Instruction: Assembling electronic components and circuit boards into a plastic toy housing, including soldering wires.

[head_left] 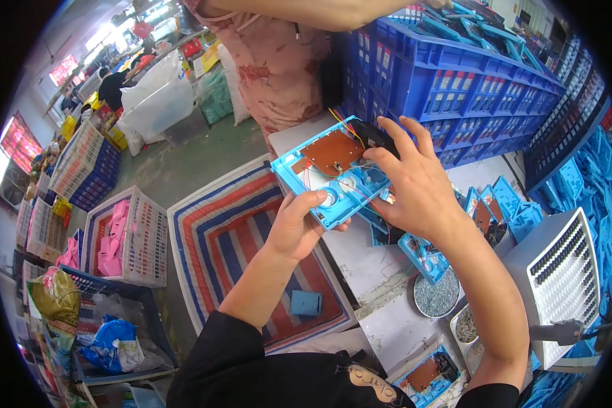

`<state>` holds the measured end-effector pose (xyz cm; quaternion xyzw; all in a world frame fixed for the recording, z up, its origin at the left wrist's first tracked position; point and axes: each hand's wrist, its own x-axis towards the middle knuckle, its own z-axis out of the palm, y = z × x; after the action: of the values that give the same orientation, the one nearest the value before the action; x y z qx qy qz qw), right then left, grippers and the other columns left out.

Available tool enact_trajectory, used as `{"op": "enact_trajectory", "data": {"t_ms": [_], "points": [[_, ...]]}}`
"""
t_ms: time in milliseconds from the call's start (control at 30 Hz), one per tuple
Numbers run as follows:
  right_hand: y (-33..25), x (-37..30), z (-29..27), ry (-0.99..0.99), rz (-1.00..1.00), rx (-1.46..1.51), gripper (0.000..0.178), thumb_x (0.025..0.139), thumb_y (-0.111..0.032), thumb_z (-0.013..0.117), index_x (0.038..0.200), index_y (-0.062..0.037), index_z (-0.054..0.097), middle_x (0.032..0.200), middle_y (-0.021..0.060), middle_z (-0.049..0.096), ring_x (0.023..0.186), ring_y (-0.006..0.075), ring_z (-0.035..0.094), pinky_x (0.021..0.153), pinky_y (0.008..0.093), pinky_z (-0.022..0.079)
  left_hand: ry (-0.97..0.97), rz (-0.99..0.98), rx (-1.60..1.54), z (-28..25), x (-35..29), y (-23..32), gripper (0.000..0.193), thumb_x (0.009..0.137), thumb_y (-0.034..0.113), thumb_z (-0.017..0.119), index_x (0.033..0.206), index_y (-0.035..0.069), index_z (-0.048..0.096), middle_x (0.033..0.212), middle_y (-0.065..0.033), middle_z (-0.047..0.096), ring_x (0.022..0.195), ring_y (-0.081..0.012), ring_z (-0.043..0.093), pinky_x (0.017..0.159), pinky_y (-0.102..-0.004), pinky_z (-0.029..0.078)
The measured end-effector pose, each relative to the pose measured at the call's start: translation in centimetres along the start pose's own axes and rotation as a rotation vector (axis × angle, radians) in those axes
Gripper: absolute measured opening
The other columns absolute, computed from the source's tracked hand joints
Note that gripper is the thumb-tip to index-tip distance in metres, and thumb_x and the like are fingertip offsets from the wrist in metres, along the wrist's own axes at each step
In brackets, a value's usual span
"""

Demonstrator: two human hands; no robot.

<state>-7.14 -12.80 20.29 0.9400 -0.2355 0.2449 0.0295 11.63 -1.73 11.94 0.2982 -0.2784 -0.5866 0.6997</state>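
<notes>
- Head view, nine o'clock: a white crate (pixel 148 238) holds pink plastic parts (pixel 113 238).
- Toward seven o'clock, a bin with a striped lining (pixel 214 248) in red, white and blue has one flat blue piece (pixel 306 303) lying in it.
- Near the centre, the left hand (pixel 296 228) is clamped on the casing's seven o'clock corner, thumb on top, fingers underneath.
- Just off centre toward one o'clock, the blue casing (pixel 345 202) is held tilted above the work surface, its open side showing: a shallow, glossy plastic shell with raised edges.
- Inside it, a brown board (pixel 332 152) fills the twelve o'clock part; a pale round part (pixel 329 197) sits toward six. Thin red, yellow and white wires loop loosely across and past the rim.
- At the casing's two o'clock end is a black part (pixel 375 138).
- Against that end, the right hand (pixel 418 190) has its fingers spread and curved; I cannot tell whether they pinch the black part.
- Four o'clock: a round bowl (pixel 436 292) of small silvery pieces.
</notes>
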Motion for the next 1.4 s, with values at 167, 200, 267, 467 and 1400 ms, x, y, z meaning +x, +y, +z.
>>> {"op": "enact_trajectory", "data": {"t_ms": [167, 200, 267, 467, 1400], "points": [[0.6, -0.4, 0.5, 0.012, -0.005, 0.007, 0.057, 0.069, -0.021, 0.084, 0.122, -0.0105, 0.066, 0.150, 0.0215, 0.045, 0.140, 0.0470, 0.037, 0.107, 0.0527, 0.047, 0.015, -0.001, -0.047, -0.6, 0.6, -0.5, 0.046, 0.093, 0.022, 0.062, 0.131, -0.003, 0.054, 0.108, -0.0176, 0.071, 0.082, -0.0294, 0.073, 0.067, -0.0414, 0.062], [0.8, -0.5, 0.4, 0.057, -0.031, 0.059, 0.057, 0.069, -0.019, 0.084, 0.122, -0.0114, 0.065, 0.150, 0.0208, 0.045, 0.139, 0.0470, 0.038, 0.108, 0.0526, 0.045, 0.018, -0.012, -0.056, -0.4, 0.8, -0.7, 0.045, 0.093, 0.022, 0.062, 0.130, -0.003, 0.055, 0.108, -0.0174, 0.071, 0.083, -0.0295, 0.073, 0.067, -0.0419, 0.062], [1.4, -1.6, 0.0, 0.129, -0.024, 0.101, 0.059, 0.068, -0.014, 0.084, 0.123, -0.0130, 0.064, 0.149, 0.0193, 0.045, 0.137, 0.0471, 0.039, 0.111, 0.0525, 0.043, 0.073, -0.014, -0.081, -0.7, 1.0, -1.4, 0.047, 0.091, 0.021, 0.063, 0.132, 0.002, 0.052, 0.105, -0.0145, 0.069, 0.085, -0.0288, 0.071, 0.065, -0.0416, 0.061], [4.8, -10.7, -1.5, 0.327, 0.092, 0.201, 0.049, 0.071, -0.006, 0.078, 0.118, -0.0131, 0.066, 0.135, 0.0123, 0.058, 0.124, 0.0371, 0.053, 0.101, 0.0488, 0.049, 0.072, 0.025, 0.086, -2.8, -0.8, -2.1, 0.049, 0.094, 0.033, 0.056, 0.122, -0.006, 0.057, 0.093, -0.0179, 0.069, 0.073, -0.0277, 0.065, 0.063, -0.0370, 0.053], [13.8, -24.3, 1.8, 0.475, 0.852, -0.273, 0.045, 0.091, -0.016, 0.068, 0.131, -0.0051, 0.050, 0.106, 0.0204, 0.065, 0.090, 0.0409, 0.067, 0.075, 0.0495, 0.054, -0.097, -0.202, -0.158, -1.2, 2.3, -7.4, 0.047, 0.098, 0.023, 0.057, 0.140, 0.005, 0.046, 0.115, -0.0132, 0.065, 0.083, -0.0218, 0.064, 0.069, -0.0346, 0.056]]}}
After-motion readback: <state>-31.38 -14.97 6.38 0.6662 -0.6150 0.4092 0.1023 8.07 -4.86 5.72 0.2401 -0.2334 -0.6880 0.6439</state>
